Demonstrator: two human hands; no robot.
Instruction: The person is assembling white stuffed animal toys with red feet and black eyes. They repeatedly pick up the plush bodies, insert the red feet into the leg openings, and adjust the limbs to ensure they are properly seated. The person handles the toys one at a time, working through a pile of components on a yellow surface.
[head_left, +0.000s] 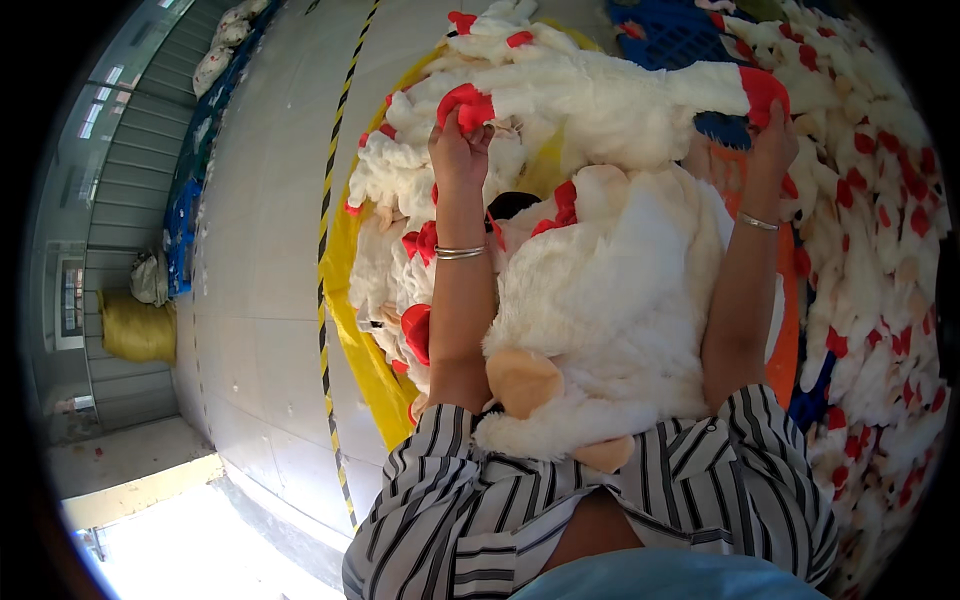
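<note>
A white plush piece with red ends [620, 105], like an unstuffed toy limb section, is stretched sideways between my hands. My left hand [462, 155] pinches its left red end. Around the right red end, the fingers of my right hand [774, 148] are closed. Below the span, between my forearms, a larger white fluffy plush skin [610, 290] lies up against my body. It has a beige ear-shaped patch [526, 382] and a red bow-like piece [560, 208]. Whether the stretched piece joins this skin cannot be made out.
More white and red plush skins [385, 185] are heaped on a yellow sheet [350, 330] at left. A large pile of similar pieces [880, 270] fills the right, beside an orange surface [783, 310]. A blue crate [670, 35] stands behind. Striped tape [325, 290] marks the grey floor.
</note>
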